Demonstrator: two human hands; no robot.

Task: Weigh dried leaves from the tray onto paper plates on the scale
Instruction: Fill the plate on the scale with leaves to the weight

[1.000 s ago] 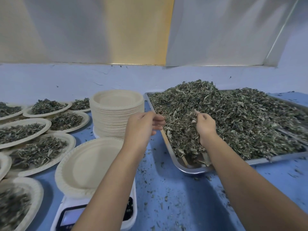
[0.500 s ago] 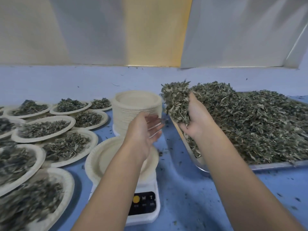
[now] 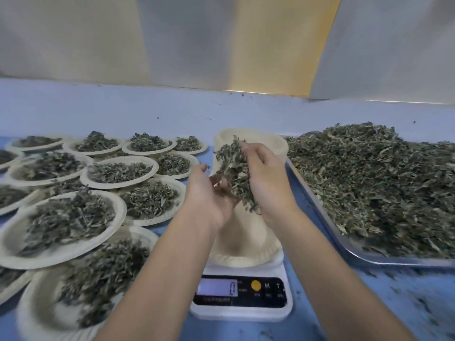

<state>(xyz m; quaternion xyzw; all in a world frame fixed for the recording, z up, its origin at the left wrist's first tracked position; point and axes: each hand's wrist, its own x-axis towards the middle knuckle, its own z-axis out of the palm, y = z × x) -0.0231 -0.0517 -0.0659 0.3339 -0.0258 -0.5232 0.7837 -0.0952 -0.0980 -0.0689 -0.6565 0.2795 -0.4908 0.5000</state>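
Note:
A white digital scale [image 3: 242, 295] stands in front of me, its display reading 0. On it lies a bare paper plate [image 3: 242, 244]. Above that plate my right hand [image 3: 264, 183] grips a handful of dried leaves [image 3: 234, 173]. My left hand [image 3: 209, 190] is cupped palm up beside and under the clump, fingers touching the leaves. The metal tray [image 3: 344, 244] heaped with dried leaves [image 3: 374, 183] sits to the right.
Several paper plates filled with leaves [image 3: 66, 217] cover the blue table on the left, some overlapping. A stack of unused paper plates [image 3: 275, 143] stands behind my hands. Leaf crumbs lie scattered on the table [image 3: 384, 299] near the tray.
My right hand lifted a handful of leaves out of the tray and carried it left over the scale's plate. My left hand rose to meet it. The view shifted left.

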